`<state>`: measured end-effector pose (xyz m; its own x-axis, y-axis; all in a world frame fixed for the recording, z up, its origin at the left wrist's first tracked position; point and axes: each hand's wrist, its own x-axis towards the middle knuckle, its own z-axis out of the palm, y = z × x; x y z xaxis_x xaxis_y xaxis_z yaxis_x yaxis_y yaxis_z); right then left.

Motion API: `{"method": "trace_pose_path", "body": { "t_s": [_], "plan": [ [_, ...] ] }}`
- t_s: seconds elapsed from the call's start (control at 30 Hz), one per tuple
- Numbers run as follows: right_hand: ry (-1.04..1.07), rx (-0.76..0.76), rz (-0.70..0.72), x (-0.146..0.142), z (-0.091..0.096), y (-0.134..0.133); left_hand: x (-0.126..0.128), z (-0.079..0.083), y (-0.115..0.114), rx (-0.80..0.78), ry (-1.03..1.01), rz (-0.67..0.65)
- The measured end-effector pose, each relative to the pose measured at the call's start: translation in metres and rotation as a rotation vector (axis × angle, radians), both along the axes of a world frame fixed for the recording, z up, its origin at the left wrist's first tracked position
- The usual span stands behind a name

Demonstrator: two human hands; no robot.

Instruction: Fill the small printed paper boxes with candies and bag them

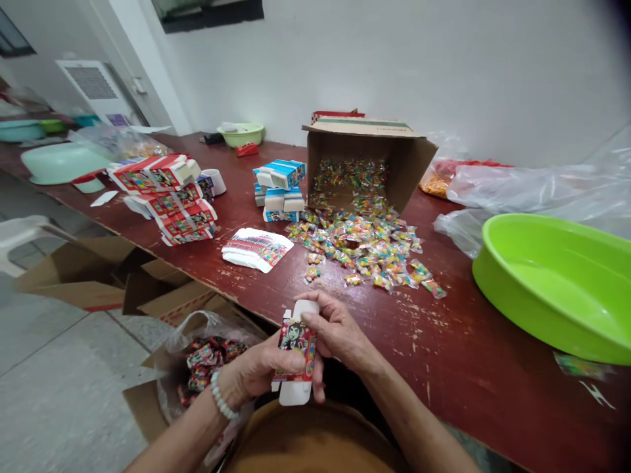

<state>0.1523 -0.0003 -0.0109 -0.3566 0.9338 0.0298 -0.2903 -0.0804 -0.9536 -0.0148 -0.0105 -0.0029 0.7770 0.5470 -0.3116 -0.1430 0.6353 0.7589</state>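
Note:
Both hands hold a small red printed candy box (pixel 296 340) just in front of the table's near edge. White flaps stand out at its top and bottom ends. My left hand (pixel 263 368) grips the lower left side, thumb across the printed face. My right hand (pixel 340 332) holds the upper right, with its thumb on the top flap. Beyond the hands, many small clear candy packets (pixel 365 243) spill over the table from a cardboard carton (pixel 419 161) lying on its side. A white printed pouch (pixel 256 248) lies flat left of the packets.
Stacked red boxes (pixel 182 207) and blue boxes (pixel 280 197) stand on the dark red table (pixel 374 341). A large green basin (pixel 552 295) is at the right, beside plastic bags (pixel 532 187). Below left, an open bag of dark red wrapped packets (pixel 207 358) sits among cartons (pixel 98 263).

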Motion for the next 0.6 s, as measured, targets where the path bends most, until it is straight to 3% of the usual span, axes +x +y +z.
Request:
{"method": "trace_pose_path", "body": {
  "t_s": [0.17,0.33,0.43,0.5,0.6],
  "plan": [
    [0.02,-0.055,0.073,0.002,0.004,-0.004,0.006,-0.016,-0.01,-0.004,-0.026,0.147],
    [0.069,-0.011,0.059,0.005,0.009,-0.008,0.01,-0.008,-0.011,0.113,0.06,0.266],
    [-0.002,-0.031,0.052,0.003,0.006,-0.009,0.015,-0.006,-0.008,0.121,0.123,0.343],
    [-0.114,-0.052,-0.028,0.001,0.003,-0.009,0.019,-0.006,-0.005,0.15,0.148,0.384],
    [-0.291,0.063,-0.284,0.002,-0.001,-0.005,0.025,-0.008,0.001,0.255,0.178,0.467]
  ]
}}
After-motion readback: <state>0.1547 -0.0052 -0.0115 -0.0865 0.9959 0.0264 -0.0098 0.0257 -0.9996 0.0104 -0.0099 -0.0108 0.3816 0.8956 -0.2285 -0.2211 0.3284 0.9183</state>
